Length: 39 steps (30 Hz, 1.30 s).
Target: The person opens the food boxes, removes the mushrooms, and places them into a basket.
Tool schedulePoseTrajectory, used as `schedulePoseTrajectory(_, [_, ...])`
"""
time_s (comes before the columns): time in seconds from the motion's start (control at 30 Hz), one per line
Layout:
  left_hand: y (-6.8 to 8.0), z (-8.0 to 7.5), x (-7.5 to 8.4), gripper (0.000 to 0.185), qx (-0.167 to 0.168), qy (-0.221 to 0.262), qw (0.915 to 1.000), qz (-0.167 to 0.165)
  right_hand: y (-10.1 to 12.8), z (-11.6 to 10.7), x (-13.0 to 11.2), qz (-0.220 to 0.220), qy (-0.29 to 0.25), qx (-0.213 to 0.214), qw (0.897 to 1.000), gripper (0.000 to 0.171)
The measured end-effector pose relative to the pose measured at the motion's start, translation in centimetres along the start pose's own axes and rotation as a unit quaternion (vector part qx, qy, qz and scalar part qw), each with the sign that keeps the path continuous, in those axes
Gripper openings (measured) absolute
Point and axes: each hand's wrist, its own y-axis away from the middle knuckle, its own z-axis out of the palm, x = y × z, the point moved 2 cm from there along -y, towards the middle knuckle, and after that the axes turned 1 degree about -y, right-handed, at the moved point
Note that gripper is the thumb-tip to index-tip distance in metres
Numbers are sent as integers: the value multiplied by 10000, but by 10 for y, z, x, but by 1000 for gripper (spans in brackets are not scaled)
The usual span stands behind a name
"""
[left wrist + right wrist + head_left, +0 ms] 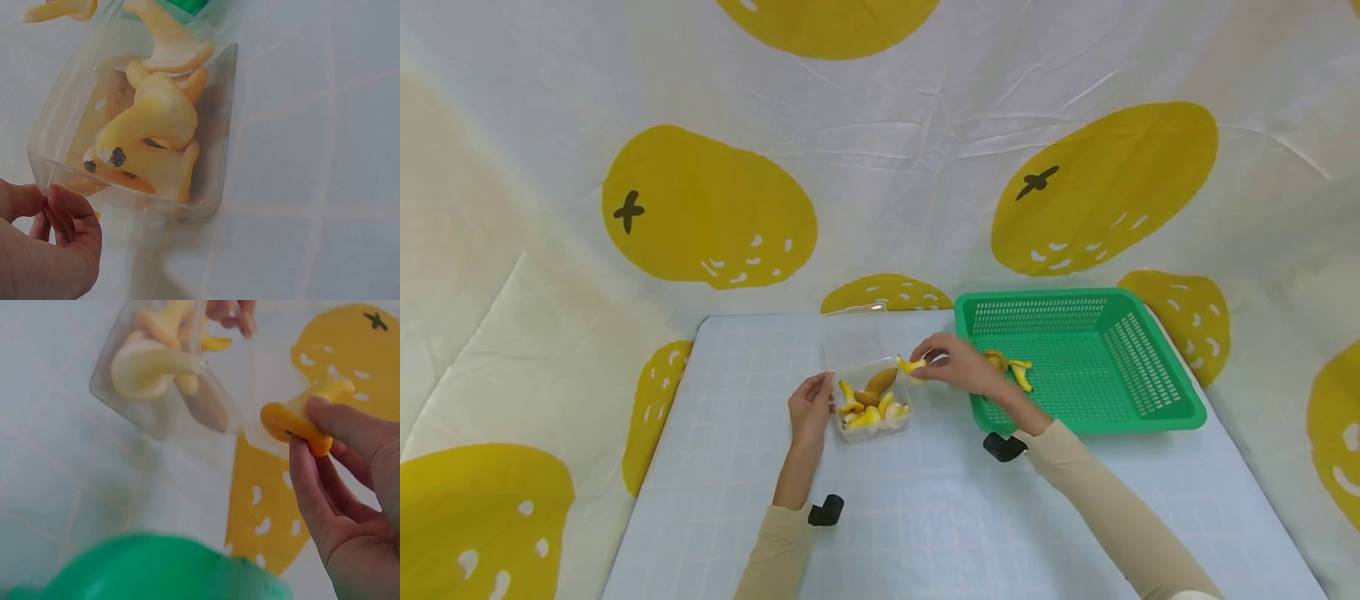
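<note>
My left hand (809, 408) pinches the left rim of a clear plastic box (56, 162) between thumb and fingertips. Several yellow mushroom-shaped pieces (153, 115) lie piled in the box, along with a long brown piece (882, 382). Between thumb and fingers of my right hand (957, 363) is a yellow mushroom (284, 422) with a flared, orange-edged cap. That hand holds it just outside the box's far right corner, above the table. The hinged clear lid (853, 340) stands raised behind the box.
A large green plastic basket (1082, 427) with slotted sides stands to the right, under my right forearm. At its left end lie a yellow mushroom-like piece (1022, 377) and a brownish one (996, 359). A fruit-printed cloth (895, 167) hangs behind the table (737, 467).
</note>
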Motion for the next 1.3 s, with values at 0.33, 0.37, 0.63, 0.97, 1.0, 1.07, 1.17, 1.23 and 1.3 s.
schedulePoseTrajectory(0.33, [-2,-2,2,31,-14,-64,10000,-18,16,-38,22,800,-590,471,9939,27])
schedulePoseTrajectory(0.37, [-2,-2,2,31,-13,-59,10000,-14,19,-41,23,863,-633,510,9929,28])
schedulePoseTrajectory(0.63, [-2,-1,1,32,11,-37,10000,-7,42,-71,29,1167,-712,899,9865,33])
schedulePoseTrajectory(0.97, [-1,-2,0,32,50,-66,10000,-8,68,-96,54,1776,-596,1017,9770,41])
schedulePoseTrajectory(1.0, [0,-2,0,32,46,-63,10000,-2,70,-98,56,1767,-571,1001,9775,42])
schedulePoseTrajectory(1.07, [0,-1,0,32,43,-67,10000,-7,75,-101,62,1788,-516,997,9775,43])
schedulePoseTrajectory(1.17, [0,-1,0,31,30,-73,10000,-48,84,-105,71,1916,-437,1010,9753,44])
schedulePoseTrajectory(1.23, [0,-1,0,31,22,-88,9999,-51,89,-108,75,1976,-366,1001,9745,46])
schedulePoseTrajectory(1.3, [0,-1,0,30,24,-89,9999,-49,94,-110,80,2066,-290,1017,9727,47])
